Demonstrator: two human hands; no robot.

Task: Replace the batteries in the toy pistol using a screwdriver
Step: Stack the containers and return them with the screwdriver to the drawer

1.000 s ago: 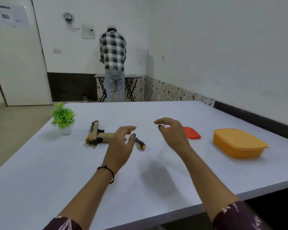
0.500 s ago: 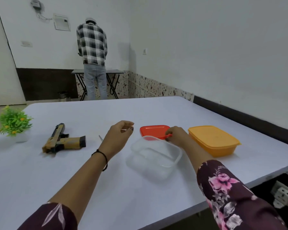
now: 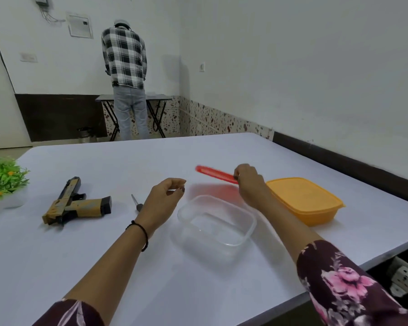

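Right hand (image 3: 247,180) pinches red lid (image 3: 213,173), held off the table (image 3: 104,267).
Left hand (image 3: 161,203) hovers, fingers loosely curled, holding nothing. Screwdriver (image 3: 136,202) lies just beside its wrist; toy pistol (image 3: 73,204) lies farther left, flat on the table.

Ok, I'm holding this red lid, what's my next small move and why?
Probably set the lid down on the table beside the clear box. Your right hand pinches it in the air, so it's tied up, while the screwdriver and pistol lie untouched near your empty left hand.
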